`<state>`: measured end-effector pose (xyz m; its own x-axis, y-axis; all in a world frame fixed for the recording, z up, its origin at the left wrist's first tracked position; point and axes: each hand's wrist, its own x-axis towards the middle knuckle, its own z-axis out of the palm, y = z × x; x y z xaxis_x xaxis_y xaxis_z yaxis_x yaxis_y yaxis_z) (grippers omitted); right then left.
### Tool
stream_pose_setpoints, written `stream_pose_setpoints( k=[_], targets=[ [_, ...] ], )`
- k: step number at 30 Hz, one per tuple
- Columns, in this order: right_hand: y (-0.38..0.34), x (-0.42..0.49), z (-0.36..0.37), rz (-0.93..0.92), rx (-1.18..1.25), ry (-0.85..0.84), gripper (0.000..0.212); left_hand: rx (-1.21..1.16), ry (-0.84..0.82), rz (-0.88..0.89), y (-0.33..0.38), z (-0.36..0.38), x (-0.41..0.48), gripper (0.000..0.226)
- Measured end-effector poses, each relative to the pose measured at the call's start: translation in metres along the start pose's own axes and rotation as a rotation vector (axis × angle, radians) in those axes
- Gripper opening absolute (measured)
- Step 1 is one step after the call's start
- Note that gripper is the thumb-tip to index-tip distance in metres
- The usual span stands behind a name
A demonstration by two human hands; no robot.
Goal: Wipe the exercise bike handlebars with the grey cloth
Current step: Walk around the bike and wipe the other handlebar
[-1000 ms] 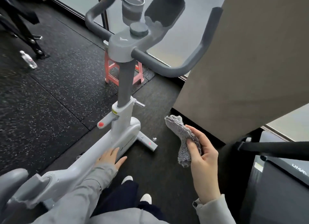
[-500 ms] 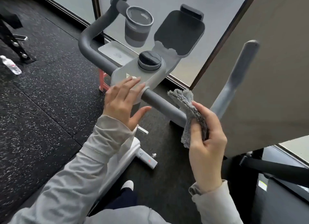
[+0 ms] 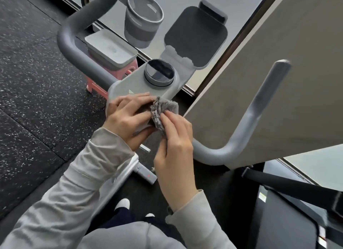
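Note:
The exercise bike's grey handlebars curve out on both sides of a pale centre block [image 3: 135, 83]: the left bar [image 3: 74, 44] bends up at the upper left, the right bar [image 3: 246, 118] rises at the right. The fluffy grey cloth [image 3: 163, 109] is bunched at the inner end of the right bar, just below the block. My right hand [image 3: 172, 146] grips the cloth from below. My left hand [image 3: 128, 117] lies on the block's near edge, its fingertips touching the cloth.
A round dial [image 3: 159, 73], a grey cup holder [image 3: 143, 20] and a dark tablet holder [image 3: 196, 39] sit on the bike's head. A pink stool with a grey tray [image 3: 109, 50] stands behind. A beige panel [image 3: 269, 81] is close on the right, black equipment [image 3: 289, 189] below it.
The view has closed in on the handlebars. My right hand brought the cloth left onto the inner right bar. My left hand shifted right on the block to meet the cloth.

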<state>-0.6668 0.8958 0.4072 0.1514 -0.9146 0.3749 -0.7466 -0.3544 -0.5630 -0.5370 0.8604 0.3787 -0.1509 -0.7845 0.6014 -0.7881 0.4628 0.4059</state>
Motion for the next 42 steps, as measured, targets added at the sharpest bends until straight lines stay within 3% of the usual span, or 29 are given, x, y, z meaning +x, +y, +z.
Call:
stream_pose_setpoints(
  k=[10, 16, 25, 34, 42],
  targets=[
    [0.036, -0.017, -0.035, -0.037, -0.085, -0.031, 0.055, 0.010, -0.107, -0.079, 0.013, -0.008, 0.003, 0.042],
    [0.059, -0.027, -0.065, -0.010, -0.125, -0.008, 0.048, -0.079, -0.163, -0.009, 0.042, 0.007, 0.004, 0.045],
    [0.105, -0.027, -0.099, -0.107, -0.170, 0.034, 0.046, -0.173, -0.257, -0.051, 0.071, 0.032, 0.009, 0.048],
    [0.162, 0.020, -0.120, -0.248, -0.082, 0.097, 0.045, -0.230, -0.199, -0.207, 0.111, 0.054, 0.008, 0.039],
    [0.206, 0.069, -0.130, -0.468, -0.075, 0.109, 0.043, -0.171, -0.077, -0.320, 0.143, 0.074, 0.012, 0.052]
  ],
)
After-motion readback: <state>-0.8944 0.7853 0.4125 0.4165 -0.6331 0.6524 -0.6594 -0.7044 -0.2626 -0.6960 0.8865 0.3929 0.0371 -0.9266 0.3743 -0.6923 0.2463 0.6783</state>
